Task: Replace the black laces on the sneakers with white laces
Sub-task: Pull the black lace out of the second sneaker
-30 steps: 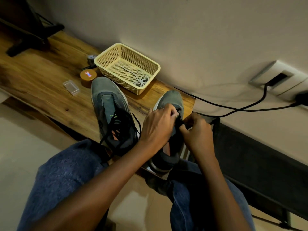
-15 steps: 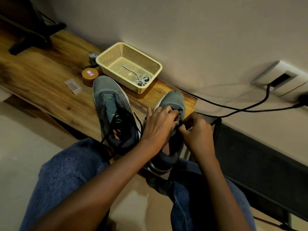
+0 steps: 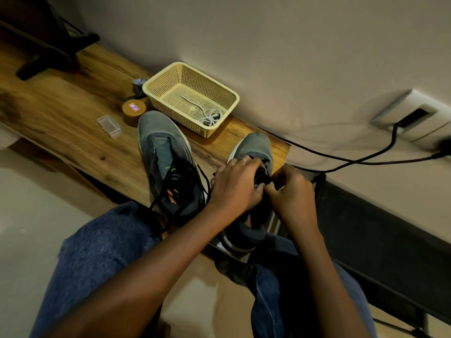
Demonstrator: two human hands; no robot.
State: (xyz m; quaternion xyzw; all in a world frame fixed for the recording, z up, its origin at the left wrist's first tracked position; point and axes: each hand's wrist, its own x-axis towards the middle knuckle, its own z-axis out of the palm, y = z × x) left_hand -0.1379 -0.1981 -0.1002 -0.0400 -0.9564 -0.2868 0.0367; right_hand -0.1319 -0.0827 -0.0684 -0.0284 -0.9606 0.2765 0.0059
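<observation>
Laces on right sneaker: black lace sits bunched right between the two hands, over the tongue of the right sneaker. Compared with a second ago the knot area looks a bit more opened up and the hands have spread slightly apart, so I'd say the loosening is underway, not done.
Left hand: left hand lies over the shoe's inner side, fingers curled down onto the lace bundle and pinching at it; the ringed finger has slid further toward the toe than it was half a second back.
Right hand: right hand is fisted tight on the outer side, fingertips nipping the lace just beside the left hand's. Exactly which strand it has, can't tell, too dark.
Left sneaker: the other sneaker, just left of the left hand, hasn't budged; its black lace hangs loose and half pulled, ends trailing toward the knee.
White laces: white laces are in the mesh basket, well beyond both hands near the wall, untouched.
Meaning for the task: early days imo, both shoes are on black laces and nothing white is threaded yet.
Other stuff: round tin and clear little box past the left sneaker, on the wooden bench.
</observation>
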